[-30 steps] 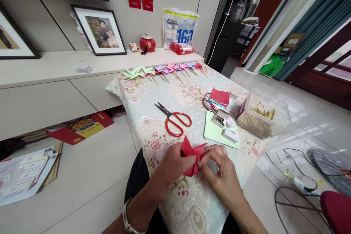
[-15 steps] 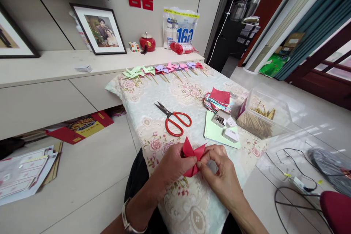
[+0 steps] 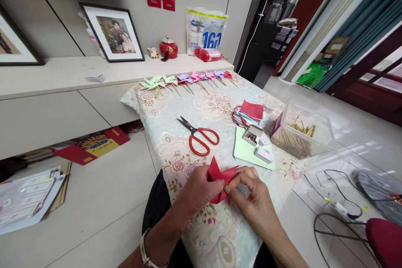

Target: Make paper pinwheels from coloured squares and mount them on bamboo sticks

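Observation:
A red folded paper pinwheel (image 3: 220, 174) is held just above the near end of a table covered with a floral cloth (image 3: 201, 104). My left hand (image 3: 196, 190) pinches the pinwheel's left side between thumb and fingers. My right hand (image 3: 251, 194) grips its right side, with fingertips pressed at the centre where the flaps meet. Part of the paper is hidden behind my fingers. A metal bracelet (image 3: 146, 251) is on my left wrist.
Red-handled scissors (image 3: 201, 136) lie mid-table. To the right are a stack of coloured paper squares (image 3: 250, 114), a green sheet (image 3: 248, 153) with small pin boxes (image 3: 257, 144), and a clear tub of wooden sticks (image 3: 301, 132). Several finished pinwheels (image 3: 188, 79) line the far edge. Cables lie on the floor at right.
Both hands stay on the red pinwheel and shift only slightly; my right fingers have moved a little closer over its centre.

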The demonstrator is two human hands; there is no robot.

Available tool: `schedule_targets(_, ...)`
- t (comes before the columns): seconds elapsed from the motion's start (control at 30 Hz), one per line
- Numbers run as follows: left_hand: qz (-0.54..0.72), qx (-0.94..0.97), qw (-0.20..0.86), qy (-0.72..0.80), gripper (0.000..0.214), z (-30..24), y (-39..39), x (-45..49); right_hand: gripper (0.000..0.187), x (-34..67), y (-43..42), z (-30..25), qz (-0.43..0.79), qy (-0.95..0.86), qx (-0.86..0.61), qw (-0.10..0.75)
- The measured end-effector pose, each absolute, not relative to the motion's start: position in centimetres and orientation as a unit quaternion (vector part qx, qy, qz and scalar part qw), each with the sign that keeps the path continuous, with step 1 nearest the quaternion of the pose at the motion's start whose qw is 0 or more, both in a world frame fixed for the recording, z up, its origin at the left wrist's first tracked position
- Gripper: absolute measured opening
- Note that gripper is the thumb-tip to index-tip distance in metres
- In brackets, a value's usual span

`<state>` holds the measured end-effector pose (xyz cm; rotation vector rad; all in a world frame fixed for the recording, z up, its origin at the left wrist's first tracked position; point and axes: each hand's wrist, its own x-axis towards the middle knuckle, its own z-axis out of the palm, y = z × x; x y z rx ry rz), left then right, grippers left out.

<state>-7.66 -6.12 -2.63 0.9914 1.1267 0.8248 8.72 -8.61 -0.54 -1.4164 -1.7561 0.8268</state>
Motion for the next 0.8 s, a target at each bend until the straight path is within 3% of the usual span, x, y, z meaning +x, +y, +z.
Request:
schedule_targets(0.27, 0.395, 0.37, 0.704, 0.46, 0.011, -1.9, -6.4, -7.5, 0.021, 9.6, -8.9, -1.8, 0.426, -0.558, -0.554, 0.448)
schedule_targets(0.57, 0.413, 0.388, 0.662, 0.49, 0.013, -2.0, -6.4, -7.0, 0.08, 8.6, -8.8, -2.6, 0.574, -0.435, -0.478, 0.503)
schedule_targets(0.8, 0.413, 0.411, 0.64, 0.501, 0.01, -2.5, -6.5, -6.6, 0.087, 7.9, -8.3, -2.4, 0.552, -0.446, -0.49, 0.507)
